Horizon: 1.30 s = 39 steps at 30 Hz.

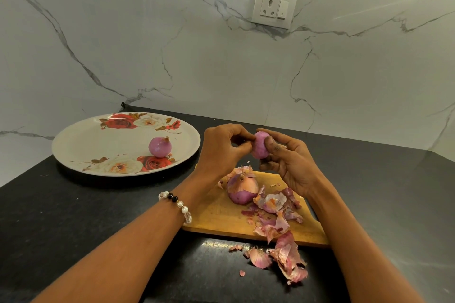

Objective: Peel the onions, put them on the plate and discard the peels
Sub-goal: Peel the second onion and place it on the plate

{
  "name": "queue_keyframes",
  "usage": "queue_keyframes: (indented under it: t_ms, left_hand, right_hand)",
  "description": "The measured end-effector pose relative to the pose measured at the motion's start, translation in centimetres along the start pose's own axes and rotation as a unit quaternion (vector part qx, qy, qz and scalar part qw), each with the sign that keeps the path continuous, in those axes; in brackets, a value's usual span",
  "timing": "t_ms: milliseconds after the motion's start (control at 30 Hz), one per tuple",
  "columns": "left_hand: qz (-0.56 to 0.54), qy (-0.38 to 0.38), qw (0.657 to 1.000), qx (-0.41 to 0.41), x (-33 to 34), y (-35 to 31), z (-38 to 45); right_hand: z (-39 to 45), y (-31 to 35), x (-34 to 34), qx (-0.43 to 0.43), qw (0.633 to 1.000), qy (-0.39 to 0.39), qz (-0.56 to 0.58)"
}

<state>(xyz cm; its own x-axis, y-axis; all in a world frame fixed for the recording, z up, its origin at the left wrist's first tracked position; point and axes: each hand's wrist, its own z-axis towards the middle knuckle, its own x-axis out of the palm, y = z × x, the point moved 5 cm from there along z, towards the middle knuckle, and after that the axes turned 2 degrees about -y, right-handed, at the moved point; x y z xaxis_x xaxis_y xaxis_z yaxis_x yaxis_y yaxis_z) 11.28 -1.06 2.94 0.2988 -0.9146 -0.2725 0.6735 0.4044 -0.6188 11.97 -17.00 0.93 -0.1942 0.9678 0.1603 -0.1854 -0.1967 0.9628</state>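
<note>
Now, step: I judge peeling, second small purple onion [260, 144].
Grip: my right hand [290, 165] clasps it; left hand [222, 146] pinches its skin.
Next: floral white plate [81, 145], left of grip.

Round floral-print plate [81, 147] sits left on the black stone counter [73, 216], one peeled purple onion [159, 146] on it. Right of it, the rectangular wooden cutting board [221, 214] carries a half-peeled purple onion [241, 188] and papery onion peels [275, 206] (more spill onto the counter in front). Above the board's far edge, left hand [222, 146] and right hand [288, 160] hold a small peeled purple onion [260, 144] between them.
</note>
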Motion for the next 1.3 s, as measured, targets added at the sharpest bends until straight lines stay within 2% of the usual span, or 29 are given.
queue_keyframes:
  t_ms: [100, 300, 700, 833, 967, 1167, 1300]
  left_hand:
    - [-0.015, -0.001, 1.0, -0.013, 0.04, 0.14, 0.0]
    - [0.0, 0.021, 1.0, 0.014, 0.22, -0.25, -0.05]
    - [-0.014, 0.004, 0.999, -0.041, -0.06, 0.52, -0.07]
    - [-0.027, -0.006, 0.999, -0.03, -0.08, 0.23, -0.1]
    - [0.0, 0.01, 1.0, 0.016, 0.25, -0.39, -0.22]
    - [0.024, 0.004, 1.0, 0.01, 0.01, 0.19, -0.03]
    - [0.038, 0.013, 0.998, 0.039, -0.11, 0.25, -0.03]
  right_hand:
    - [0.1, -0.01, -0.14, -0.001, 1.0, -0.001, 0.004]
    - [0.1, 0.01, -0.17, -0.006, 1.0, 0.0, -0.013]
    - [0.14, -0.18, -0.03, -0.002, 1.0, -0.001, -0.009]
    - [0.29, -0.16, -0.36, -0.004, 1.0, -0.012, -0.004]
    - [0.28, -0.12, -0.34, -0.011, 1.0, -0.014, -0.017]
    - [0.16, -0.1, 0.07, -0.019, 0.999, 0.004, -0.043]
    - [0.16, -0.2, -0.03, -0.02, 0.998, 0.001, -0.057]
